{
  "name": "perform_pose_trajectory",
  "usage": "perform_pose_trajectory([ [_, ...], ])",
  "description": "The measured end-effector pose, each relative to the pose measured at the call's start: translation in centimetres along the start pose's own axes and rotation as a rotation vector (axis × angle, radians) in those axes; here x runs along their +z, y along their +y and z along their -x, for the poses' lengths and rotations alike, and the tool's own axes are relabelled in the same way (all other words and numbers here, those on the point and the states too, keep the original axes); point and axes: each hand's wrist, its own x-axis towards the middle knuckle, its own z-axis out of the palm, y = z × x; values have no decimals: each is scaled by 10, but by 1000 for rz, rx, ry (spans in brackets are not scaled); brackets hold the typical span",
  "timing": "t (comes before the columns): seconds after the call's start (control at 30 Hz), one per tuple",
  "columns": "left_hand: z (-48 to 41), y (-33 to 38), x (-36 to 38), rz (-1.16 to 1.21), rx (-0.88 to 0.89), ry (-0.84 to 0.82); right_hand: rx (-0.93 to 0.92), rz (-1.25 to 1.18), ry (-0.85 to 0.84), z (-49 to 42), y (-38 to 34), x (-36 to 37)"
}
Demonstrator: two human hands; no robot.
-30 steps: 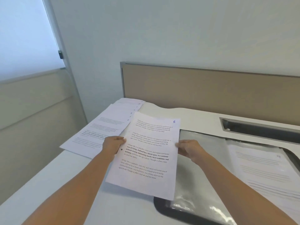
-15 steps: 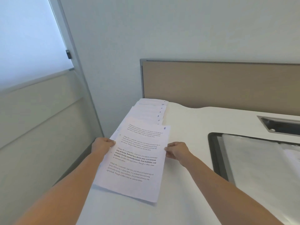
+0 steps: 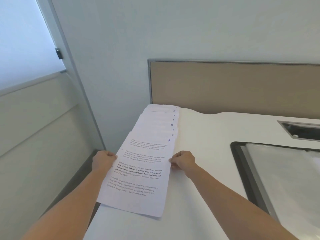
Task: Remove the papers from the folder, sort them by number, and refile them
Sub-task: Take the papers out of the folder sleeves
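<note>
The folder [image 3: 242, 172], right of frame, is cut off by the right and lower edges; its clear sleeve is blurred and its contents are illegible. Of the fanned sheets [image 3: 155, 122], upper centre, each is covered by the next, leaving only numbered strips; the farthest number is too small to read. The top sheet [image 3: 138, 175] hides the fingertips of the left hand [image 3: 103, 161] and right hand [image 3: 183, 161] gripping its sides. The table recess [image 3: 301, 130] is cropped at right.

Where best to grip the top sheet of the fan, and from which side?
Top sheet: pinch its long side edges near mid-length, one hand from each side, as left hand and right hand do. Flat, thin paper offers only edges.
</note>
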Motion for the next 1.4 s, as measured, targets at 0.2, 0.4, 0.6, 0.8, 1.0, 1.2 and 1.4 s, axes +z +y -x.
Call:
perform_pose_trajectory([
  [0.2,-10,-1,1,-19,23,-14,31,55,7,-2,-2,3],
  [0.4,-10,2,4,-41,29,-27,26,52,54,-3,-3,3],
  [0.6,3,5,10,-82,58,14,-3,84,89,-3,4,3],
  [0.8,40,14,29,-159,163,81,-33,91,49,4,9,-1],
  [1.0,83,30,50,-290,384,-28,-47,88,5,9,14,-11],
  [1.2,108,42,66,-651,379,-317,-91,161,-22,19,23,-45],
  [1.4,120,52,74,-668,320,-269,-189,213,14,29,33,-108],
])
